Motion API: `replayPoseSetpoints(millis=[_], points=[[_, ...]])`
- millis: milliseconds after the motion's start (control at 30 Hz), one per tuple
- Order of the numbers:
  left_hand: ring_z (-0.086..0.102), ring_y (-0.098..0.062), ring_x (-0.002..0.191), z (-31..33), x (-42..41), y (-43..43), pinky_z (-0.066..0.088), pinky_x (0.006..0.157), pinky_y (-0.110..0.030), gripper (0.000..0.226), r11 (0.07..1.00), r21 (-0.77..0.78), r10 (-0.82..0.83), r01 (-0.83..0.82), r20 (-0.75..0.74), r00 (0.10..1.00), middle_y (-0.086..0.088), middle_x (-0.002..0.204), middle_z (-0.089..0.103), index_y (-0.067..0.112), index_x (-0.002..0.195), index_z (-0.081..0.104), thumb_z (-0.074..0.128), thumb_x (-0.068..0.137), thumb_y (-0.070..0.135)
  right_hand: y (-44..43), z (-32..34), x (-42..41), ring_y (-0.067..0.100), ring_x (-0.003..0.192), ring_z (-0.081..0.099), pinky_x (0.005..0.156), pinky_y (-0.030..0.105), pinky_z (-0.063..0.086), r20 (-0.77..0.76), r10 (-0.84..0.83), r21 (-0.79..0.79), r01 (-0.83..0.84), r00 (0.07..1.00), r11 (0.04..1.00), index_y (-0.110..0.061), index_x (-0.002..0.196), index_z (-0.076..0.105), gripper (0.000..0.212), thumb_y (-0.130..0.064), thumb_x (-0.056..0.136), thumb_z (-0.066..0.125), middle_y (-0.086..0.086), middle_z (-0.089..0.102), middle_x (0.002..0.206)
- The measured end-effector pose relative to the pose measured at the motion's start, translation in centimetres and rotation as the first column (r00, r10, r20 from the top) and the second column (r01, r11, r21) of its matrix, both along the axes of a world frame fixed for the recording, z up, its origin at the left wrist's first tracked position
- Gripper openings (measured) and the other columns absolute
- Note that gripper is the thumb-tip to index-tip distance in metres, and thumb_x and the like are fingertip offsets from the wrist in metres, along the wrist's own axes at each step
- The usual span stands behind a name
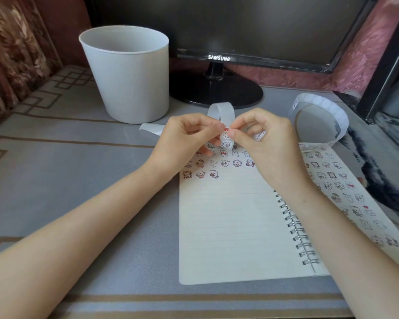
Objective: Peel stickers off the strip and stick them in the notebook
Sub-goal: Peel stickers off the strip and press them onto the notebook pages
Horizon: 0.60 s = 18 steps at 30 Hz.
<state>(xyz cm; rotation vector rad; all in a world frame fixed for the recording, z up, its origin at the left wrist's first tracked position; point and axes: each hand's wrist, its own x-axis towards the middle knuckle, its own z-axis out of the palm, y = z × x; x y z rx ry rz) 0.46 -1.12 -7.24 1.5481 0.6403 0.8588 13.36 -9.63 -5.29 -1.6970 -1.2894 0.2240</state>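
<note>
Where the two bare forearms reach in from the near edge, they cross a grey desk mat (78,171) with brown line borders. On it lies an open spiral notebook (226,226), its wire binding (295,231) partly hidden under the right forearm. The lower part of the lined left page is bare, while rows of small cartoon stickers (225,162) fill its top. The right page (346,194) is covered with similar stickers almost to its near end. Above the top of the left page the hands meet over the sticker strip (224,110). The left hand (182,139) has its fingers curled, thumb and forefinger pinching the strip from the left. The right hand (267,143) pinches it from the right, its fingertips closed on a spot where one sticker (226,134) with a red mark sits; whether that sticker has lifted off the backing cannot be told. The strip loops up behind the fingers, one loose end trailing left onto the mat. To the right, its long tail (332,111) curls in a wide arc past the notebook's far corner. Farther back a white plastic bin (129,74) stands upright on the left. Just beside it is the round black foot (217,92) of a dark Samsung monitor (240,26).
</note>
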Motion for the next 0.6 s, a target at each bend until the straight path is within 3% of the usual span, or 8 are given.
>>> replayPoseSetpoints(millis=[100,233,433,533,600], points=[[0.065,-0.009,0.069,0.0,0.0,0.0,0.051,0.053,-0.02,0.009,0.997,-0.071,0.003,-0.002,0.005,1.0,-0.006,0.074,0.069,0.008,0.082,0.07,0.064,0.088,0.012,0.0,0.0,0.0,0.013,0.065,0.061,0.055,0.015,0.039,0.025,-0.006,-0.01,0.006,1.0,1.0,-0.018,0.082,0.069,0.004,-0.018,0.08,0.073,-0.005,0.067,0.074],[0.067,-0.01,0.073,0.2,0.0,0.1,0.05,0.053,-0.018,0.01,0.994,-0.112,0.01,-0.008,0.016,1.0,-0.006,0.081,0.07,0.006,0.085,0.069,0.063,0.089,0.013,-0.1,0.1,0.0,0.016,0.071,0.06,0.061,0.017,0.04,0.032,0.013,0.007,-0.013,0.999,1.0,-0.02,0.078,0.07,0.006,-0.018,0.078,0.075,-0.004,0.062,0.085],[0.07,-0.012,0.074,0.1,0.0,0.0,0.051,0.053,-0.018,0.013,0.993,-0.109,0.043,-0.042,0.004,0.999,-0.007,0.083,0.071,0.001,0.09,0.067,0.063,0.089,0.013,-0.3,0.8,0.1,0.001,0.065,0.053,0.06,0.013,0.037,-0.043,0.015,0.038,-0.013,0.999,0.999,-0.023,0.077,0.07,0.006,-0.02,0.078,0.075,-0.006,0.065,0.081],[0.07,-0.011,0.07,0.1,0.0,0.1,0.051,0.052,-0.017,0.014,0.991,-0.119,0.06,-0.061,-0.006,0.998,-0.004,0.078,0.068,-0.001,0.091,0.066,0.063,0.09,0.012,-0.4,1.3,0.5,0.002,0.067,0.058,0.066,0.017,0.047,-0.103,-0.039,0.025,0.042,0.994,0.999,-0.023,0.078,0.07,0.006,-0.02,0.078,0.075,-0.009,0.068,0.077],[0.07,-0.011,0.069,0.1,0.0,0.1,0.053,0.054,-0.019,0.013,0.992,-0.111,0.059,-0.061,-0.018,0.998,-0.003,0.075,0.068,0.0,0.089,0.066,0.063,0.09,0.013,-0.5,1.8,0.5,0.001,0.061,0.058,0.065,0.015,0.049,-0.179,0.001,-0.054,-0.011,0.984,0.999,-0.02,0.077,0.07,0.007,-0.017,0.077,0.076,-0.006,0.069,0.074]])
